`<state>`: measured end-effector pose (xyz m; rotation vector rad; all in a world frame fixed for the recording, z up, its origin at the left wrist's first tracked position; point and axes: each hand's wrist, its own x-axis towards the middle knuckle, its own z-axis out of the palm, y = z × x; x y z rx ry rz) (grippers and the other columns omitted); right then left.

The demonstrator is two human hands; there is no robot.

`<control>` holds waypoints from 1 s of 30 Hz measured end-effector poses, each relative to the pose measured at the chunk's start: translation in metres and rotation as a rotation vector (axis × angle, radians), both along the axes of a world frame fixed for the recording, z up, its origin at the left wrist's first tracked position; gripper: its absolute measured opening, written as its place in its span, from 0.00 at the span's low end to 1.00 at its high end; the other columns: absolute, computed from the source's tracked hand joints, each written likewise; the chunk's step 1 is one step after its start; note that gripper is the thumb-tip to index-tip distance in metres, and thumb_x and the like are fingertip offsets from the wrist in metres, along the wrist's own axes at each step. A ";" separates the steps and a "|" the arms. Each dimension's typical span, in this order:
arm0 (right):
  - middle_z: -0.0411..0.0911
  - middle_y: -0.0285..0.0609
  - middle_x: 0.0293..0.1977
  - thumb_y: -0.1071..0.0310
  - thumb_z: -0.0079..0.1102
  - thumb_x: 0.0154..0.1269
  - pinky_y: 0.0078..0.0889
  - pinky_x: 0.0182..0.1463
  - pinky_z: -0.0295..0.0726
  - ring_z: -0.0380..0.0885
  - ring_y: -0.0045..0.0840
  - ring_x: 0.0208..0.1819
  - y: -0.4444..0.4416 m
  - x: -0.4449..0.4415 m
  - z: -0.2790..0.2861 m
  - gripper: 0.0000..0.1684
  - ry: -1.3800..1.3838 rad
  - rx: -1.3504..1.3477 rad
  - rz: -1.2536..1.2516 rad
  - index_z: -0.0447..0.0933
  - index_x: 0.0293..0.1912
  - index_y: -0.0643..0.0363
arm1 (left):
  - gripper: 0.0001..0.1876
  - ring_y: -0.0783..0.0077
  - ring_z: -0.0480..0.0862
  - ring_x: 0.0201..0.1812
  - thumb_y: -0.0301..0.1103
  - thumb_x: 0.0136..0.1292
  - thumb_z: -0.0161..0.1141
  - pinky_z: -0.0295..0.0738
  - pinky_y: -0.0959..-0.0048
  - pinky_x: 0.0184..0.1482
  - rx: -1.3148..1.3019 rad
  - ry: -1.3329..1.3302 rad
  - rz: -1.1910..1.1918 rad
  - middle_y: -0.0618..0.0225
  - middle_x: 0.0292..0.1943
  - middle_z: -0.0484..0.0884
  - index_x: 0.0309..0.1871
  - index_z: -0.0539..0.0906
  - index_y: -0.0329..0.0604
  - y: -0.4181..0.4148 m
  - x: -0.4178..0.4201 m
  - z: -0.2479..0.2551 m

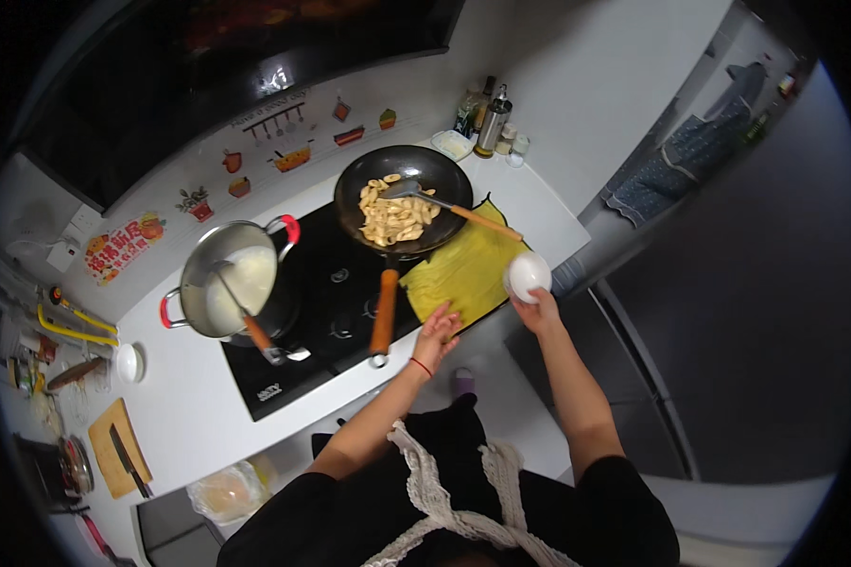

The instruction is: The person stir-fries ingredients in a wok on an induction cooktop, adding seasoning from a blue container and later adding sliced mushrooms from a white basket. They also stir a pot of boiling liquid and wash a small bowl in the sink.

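Observation:
My right hand (536, 309) grips a small white bowl (529, 276) by its near side, at the right edge of a yellow cloth (468, 266). My left hand (436, 337), fingers spread and holding nothing, is near the cloth's front edge, right of the wok's wooden handle (384, 312). The black wok (454, 177) holds sliced, light-brown food (397, 220); a spatula with a wooden handle (486, 223) rests in it. On the hob's left, a steel pot (197, 273) with red-covered handles contains a whitish liquid (245, 290) and a ladle (255, 329).
Bottles and a metal dispenser (493, 127) stand in the back corner beside a small dish (452, 144). At the left are a white bowl (129, 363) and a wooden cutting board (106, 439) with a knife (128, 453). A dark refrigerator (744, 319) stands at the right.

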<state>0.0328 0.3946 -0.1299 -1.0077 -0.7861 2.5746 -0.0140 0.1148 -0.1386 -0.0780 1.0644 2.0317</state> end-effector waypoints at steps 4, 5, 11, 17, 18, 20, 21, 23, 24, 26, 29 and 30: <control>0.71 0.51 0.57 0.69 0.49 0.63 0.49 0.63 0.76 0.73 0.42 0.58 0.053 -0.082 -0.018 0.34 0.029 -0.092 0.302 0.56 0.69 0.62 | 0.23 0.74 0.71 0.68 0.42 0.79 0.44 0.70 0.66 0.63 0.100 -0.163 0.112 0.77 0.69 0.71 0.75 0.66 0.62 0.039 -0.042 -0.025; 0.71 0.52 0.58 0.69 0.48 0.63 0.51 0.61 0.77 0.74 0.44 0.58 0.059 -0.098 -0.025 0.33 0.001 -0.142 0.331 0.58 0.67 0.62 | 0.23 0.68 0.76 0.65 0.45 0.78 0.47 0.75 0.59 0.61 0.146 -0.194 0.182 0.75 0.68 0.73 0.74 0.66 0.64 0.043 -0.049 -0.039; 0.71 0.52 0.59 0.64 0.47 0.65 0.56 0.59 0.79 0.75 0.47 0.60 0.087 -0.115 -0.057 0.30 -0.155 -0.207 0.411 0.61 0.66 0.62 | 0.23 0.61 0.78 0.64 0.55 0.79 0.36 0.79 0.55 0.55 -0.134 -0.358 0.362 0.70 0.66 0.76 0.70 0.68 0.63 0.062 -0.059 -0.045; 0.72 0.52 0.59 0.60 0.50 0.68 0.54 0.48 0.85 0.77 0.47 0.57 0.074 -0.140 -0.054 0.30 -0.297 0.045 0.237 0.63 0.67 0.59 | 0.16 0.66 0.82 0.36 0.42 0.67 0.63 0.78 0.65 0.41 -0.994 0.575 0.340 0.66 0.37 0.81 0.52 0.77 0.46 0.093 -0.051 -0.049; 0.72 0.52 0.59 0.60 0.49 0.69 0.51 0.45 0.86 0.78 0.45 0.55 0.088 -0.155 -0.063 0.28 -0.269 0.086 0.135 0.64 0.65 0.60 | 0.17 0.62 0.81 0.42 0.40 0.65 0.64 0.77 0.65 0.46 -1.197 0.863 0.262 0.63 0.42 0.80 0.54 0.78 0.47 0.102 -0.052 -0.023; 0.73 0.53 0.56 0.59 0.49 0.70 0.45 0.39 0.87 0.80 0.42 0.50 0.130 -0.185 -0.087 0.26 -0.274 0.230 0.066 0.67 0.62 0.62 | 0.25 0.50 0.73 0.57 0.38 0.60 0.64 0.69 0.58 0.60 -1.369 1.165 0.095 0.56 0.54 0.76 0.62 0.77 0.50 0.121 -0.049 0.020; 0.73 0.54 0.55 0.58 0.49 0.70 0.42 0.37 0.86 0.81 0.41 0.47 0.153 -0.206 -0.087 0.25 -0.292 0.337 0.101 0.68 0.60 0.63 | 0.30 0.47 0.66 0.67 0.43 0.63 0.62 0.60 0.49 0.69 -1.358 1.213 -0.001 0.56 0.66 0.70 0.70 0.72 0.58 0.121 -0.051 0.018; 0.74 0.54 0.52 0.57 0.48 0.71 0.39 0.33 0.86 0.80 0.40 0.43 0.190 -0.237 -0.085 0.23 -0.488 0.487 0.145 0.69 0.57 0.64 | 0.36 0.40 0.50 0.77 0.52 0.65 0.59 0.43 0.34 0.73 -1.572 1.360 -0.144 0.59 0.77 0.55 0.76 0.63 0.69 0.128 -0.052 0.017; 0.74 0.54 0.51 0.57 0.48 0.72 0.39 0.34 0.86 0.80 0.40 0.43 0.198 -0.250 -0.084 0.23 -0.520 0.478 0.086 0.70 0.57 0.64 | 0.37 0.39 0.46 0.77 0.55 0.65 0.57 0.39 0.31 0.72 -1.601 1.298 -0.227 0.61 0.79 0.51 0.77 0.60 0.72 0.126 -0.051 0.012; 0.74 0.53 0.51 0.57 0.48 0.72 0.39 0.36 0.88 0.80 0.41 0.42 0.210 -0.264 -0.085 0.24 -0.540 0.475 0.029 0.70 0.57 0.65 | 0.39 0.38 0.37 0.79 0.61 0.65 0.54 0.31 0.26 0.71 -1.635 1.176 -0.386 0.66 0.82 0.42 0.79 0.55 0.76 0.123 -0.049 0.000; 0.73 0.53 0.52 0.59 0.49 0.71 0.40 0.39 0.89 0.80 0.41 0.43 0.240 -0.273 -0.099 0.23 -0.510 0.498 0.002 0.70 0.58 0.65 | 0.41 0.36 0.36 0.79 0.65 0.64 0.53 0.30 0.23 0.69 -1.654 1.235 -0.361 0.67 0.82 0.42 0.79 0.54 0.76 0.125 -0.050 -0.007; 0.73 0.53 0.52 0.60 0.50 0.70 0.40 0.40 0.89 0.80 0.41 0.43 0.240 -0.275 -0.097 0.23 -0.500 0.506 0.004 0.70 0.58 0.65 | 0.41 0.36 0.36 0.79 0.66 0.63 0.52 0.30 0.23 0.69 -1.650 1.240 -0.349 0.67 0.82 0.43 0.79 0.54 0.75 0.124 -0.049 -0.008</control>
